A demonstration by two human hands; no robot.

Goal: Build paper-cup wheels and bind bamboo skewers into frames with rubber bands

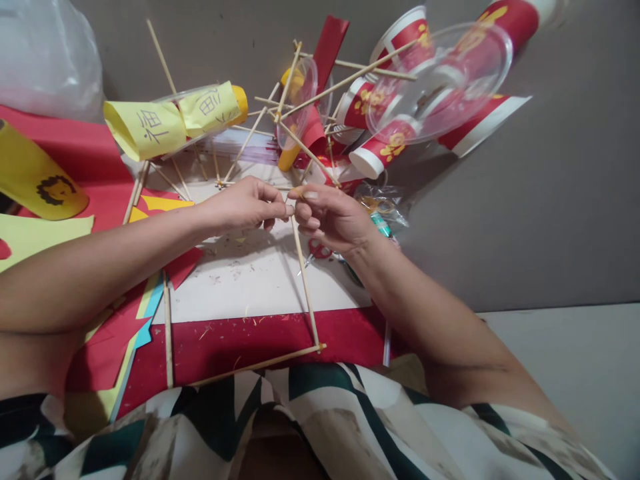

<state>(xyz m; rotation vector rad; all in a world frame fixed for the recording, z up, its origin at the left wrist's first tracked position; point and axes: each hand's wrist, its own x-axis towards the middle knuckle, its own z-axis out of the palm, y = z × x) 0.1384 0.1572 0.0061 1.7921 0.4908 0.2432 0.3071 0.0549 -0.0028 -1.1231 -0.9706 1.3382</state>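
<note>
My left hand and my right hand meet near the middle of the view, fingertips almost touching. Both pinch at a joint of a frame made of thin wooden sticks; what exactly lies between the fingertips is too small to make out. One stick runs from there down to a corner near my lap, where it joins another stick. Further sticks cross above my hands, beside a red paper roll and a clear plastic lid.
Red-and-white paper cups and a large clear lid stand at the back right. Yellow paper tubes with writing are at the back left. Red-handled scissors lie by my right hand. Coloured paper is at the left.
</note>
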